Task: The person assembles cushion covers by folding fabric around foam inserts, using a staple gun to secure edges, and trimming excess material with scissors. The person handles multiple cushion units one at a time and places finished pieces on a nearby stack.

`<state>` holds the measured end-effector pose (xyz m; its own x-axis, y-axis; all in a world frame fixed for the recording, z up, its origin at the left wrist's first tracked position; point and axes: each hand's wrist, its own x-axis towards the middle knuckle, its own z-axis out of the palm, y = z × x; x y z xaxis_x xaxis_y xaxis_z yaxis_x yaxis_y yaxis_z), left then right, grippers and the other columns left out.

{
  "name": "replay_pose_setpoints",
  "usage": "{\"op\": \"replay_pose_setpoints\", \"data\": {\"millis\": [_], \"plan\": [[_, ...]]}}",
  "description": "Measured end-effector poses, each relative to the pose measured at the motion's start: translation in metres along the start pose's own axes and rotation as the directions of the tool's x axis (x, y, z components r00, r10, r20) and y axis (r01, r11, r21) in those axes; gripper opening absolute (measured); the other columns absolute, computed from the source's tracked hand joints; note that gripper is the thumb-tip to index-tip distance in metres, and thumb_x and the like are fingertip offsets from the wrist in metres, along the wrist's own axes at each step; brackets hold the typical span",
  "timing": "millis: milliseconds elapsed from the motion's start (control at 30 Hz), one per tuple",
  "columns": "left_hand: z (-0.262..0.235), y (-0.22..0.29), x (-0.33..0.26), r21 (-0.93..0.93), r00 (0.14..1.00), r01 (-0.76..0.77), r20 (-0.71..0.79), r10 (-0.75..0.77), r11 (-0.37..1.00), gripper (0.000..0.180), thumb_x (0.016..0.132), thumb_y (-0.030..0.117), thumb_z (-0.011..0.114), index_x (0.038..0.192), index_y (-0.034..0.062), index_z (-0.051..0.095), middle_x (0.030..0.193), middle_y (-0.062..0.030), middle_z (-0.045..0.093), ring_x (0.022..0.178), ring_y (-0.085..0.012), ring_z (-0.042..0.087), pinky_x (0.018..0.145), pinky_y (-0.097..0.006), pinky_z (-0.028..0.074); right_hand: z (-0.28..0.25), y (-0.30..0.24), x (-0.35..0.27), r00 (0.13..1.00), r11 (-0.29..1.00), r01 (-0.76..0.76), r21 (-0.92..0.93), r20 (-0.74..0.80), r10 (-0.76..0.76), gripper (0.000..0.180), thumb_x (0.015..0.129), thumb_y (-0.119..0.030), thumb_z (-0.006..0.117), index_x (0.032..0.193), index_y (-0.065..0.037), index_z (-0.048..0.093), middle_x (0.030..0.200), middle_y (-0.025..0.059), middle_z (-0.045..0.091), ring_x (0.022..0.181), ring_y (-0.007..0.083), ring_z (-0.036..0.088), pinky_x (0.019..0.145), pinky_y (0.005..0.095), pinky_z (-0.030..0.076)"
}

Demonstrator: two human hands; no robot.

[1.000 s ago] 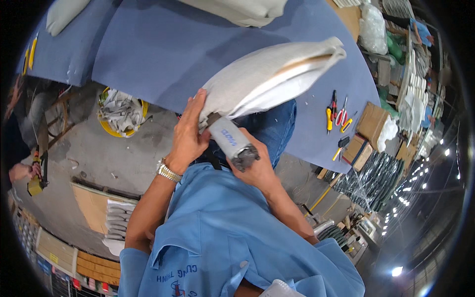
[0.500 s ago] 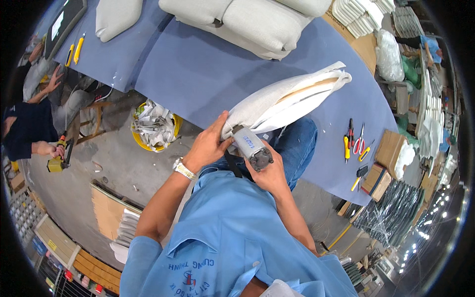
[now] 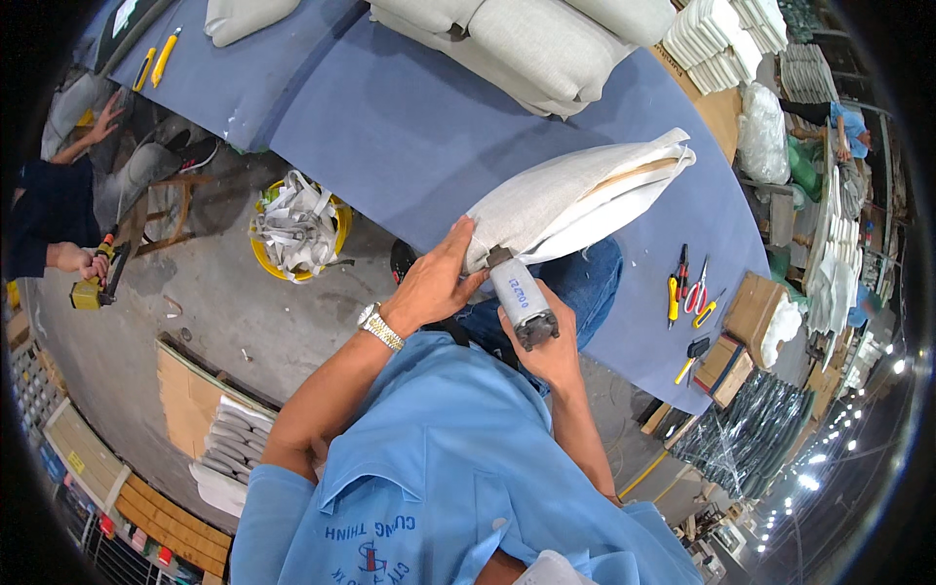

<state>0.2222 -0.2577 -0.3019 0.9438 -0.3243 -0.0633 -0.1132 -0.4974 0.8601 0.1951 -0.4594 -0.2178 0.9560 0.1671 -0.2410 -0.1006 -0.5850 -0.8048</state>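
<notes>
Left hand (image 3: 434, 283) closed on grey cushion cover (image 3: 570, 200) end. Right hand (image 3: 546, 351) wrapped around grey staple gun (image 3: 522, 304). Both grips tight, above blue worktop (image 3: 390, 136).

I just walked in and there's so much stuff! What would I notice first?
Right in the middle, the left hand grips the end of a pale grey cushion cover while the right hand holds a grey stapler-like tool against it. Behind lies a long blue table, and on the floor to the left stands a yellow bucket stuffed with scraps.
</notes>
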Motion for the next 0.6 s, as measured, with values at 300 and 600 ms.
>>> {"op": "replay_pose_setpoints", "data": {"millis": [300,600], "plan": [[0.004,0.005,0.000,0.103,1.000,0.012,0.001,-0.012,0.995,0.089,0.084,-0.001,0.070,0.159,0.0019,0.023,0.157,-0.0287,0.038,0.133,-0.0443,0.053,0.100,-0.047,0.055,0.002,0.015,0.008,1.000,0.999,0.025,0.030,-0.013,-0.025,0.039,0.078,-0.011,0.077,0.113,0.002,0.068,0.098,0.0231,0.073,0.093,0.0398,0.073,0.080,0.0402,0.057],[-0.008,0.010,0.010,-0.003,1.000,0.011,-0.005,-0.011,1.000,0.097,0.079,-0.009,0.068,0.162,0.0139,0.025,0.156,-0.0213,0.044,0.123,-0.0439,0.059,0.095,-0.046,0.058,-0.001,0.007,0.008,0.999,0.989,-0.022,0.143,-0.037,0.028,0.039,0.076,-0.012,0.077,0.112,-0.001,0.069,0.096,0.0193,0.074,0.090,0.0385,0.073,0.078,0.0394,0.057]]}}
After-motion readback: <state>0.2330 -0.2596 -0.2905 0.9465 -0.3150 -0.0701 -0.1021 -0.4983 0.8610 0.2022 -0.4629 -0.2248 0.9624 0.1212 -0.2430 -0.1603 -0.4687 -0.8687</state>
